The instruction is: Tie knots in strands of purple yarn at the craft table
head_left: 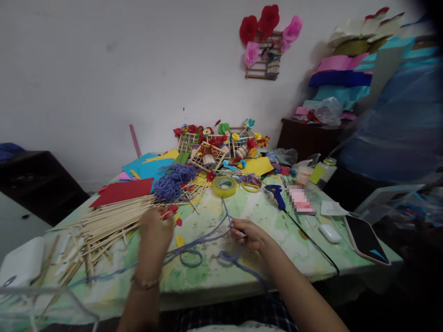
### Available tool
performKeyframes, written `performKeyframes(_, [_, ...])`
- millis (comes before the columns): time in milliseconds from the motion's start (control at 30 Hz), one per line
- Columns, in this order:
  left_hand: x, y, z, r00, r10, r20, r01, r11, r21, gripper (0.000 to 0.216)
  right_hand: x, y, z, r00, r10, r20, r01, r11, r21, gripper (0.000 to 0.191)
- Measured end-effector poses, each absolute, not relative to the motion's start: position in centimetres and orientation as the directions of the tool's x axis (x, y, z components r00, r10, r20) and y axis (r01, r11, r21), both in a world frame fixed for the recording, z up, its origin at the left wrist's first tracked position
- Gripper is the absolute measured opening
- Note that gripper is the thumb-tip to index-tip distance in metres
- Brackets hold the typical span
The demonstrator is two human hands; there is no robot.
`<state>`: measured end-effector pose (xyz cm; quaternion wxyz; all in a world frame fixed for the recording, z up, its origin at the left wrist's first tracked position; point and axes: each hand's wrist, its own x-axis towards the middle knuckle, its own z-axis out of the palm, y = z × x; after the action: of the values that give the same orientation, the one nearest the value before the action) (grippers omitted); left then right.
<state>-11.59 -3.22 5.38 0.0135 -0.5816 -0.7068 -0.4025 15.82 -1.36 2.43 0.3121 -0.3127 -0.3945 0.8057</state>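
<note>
My left hand (155, 234) reaches over the table toward the near end of a heap of thin wooden sticks (104, 223), fingers curled down among red scraps; what they grip is hidden. My right hand (247, 234) is pinched shut on a strand of purple yarn (207, 237) that loops across the tabletop and runs up toward a roll of yellow-green tape (224, 186). A tangled ball of the same purple yarn (173, 180) lies behind the sticks.
Red, blue and yellow paper sheets (138, 177) and small stick crates with paper flowers (216, 147) crowd the back of the green table (259, 216). A blue glue gun (276, 194), a white mouse (329, 233) and a dark tablet (366, 240) lie right.
</note>
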Motion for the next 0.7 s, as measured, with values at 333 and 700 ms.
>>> performKeyframes(333, [1.7,2.7,1.9,0.191,0.914,-0.357,-0.131,0.385,0.914,0.011,16.0,-2.6,3.0,-0.564,0.770,-0.299,-0.264,-0.511,-0.818,0.023])
performKeyframes(700, [-0.7,-0.3,3.2,0.585,0.669,-0.459,-0.310,0.707,0.636,0.015,16.4,-3.3,1.3,-0.409,0.873,-0.266,-0.029,-0.304,-0.952,0.026])
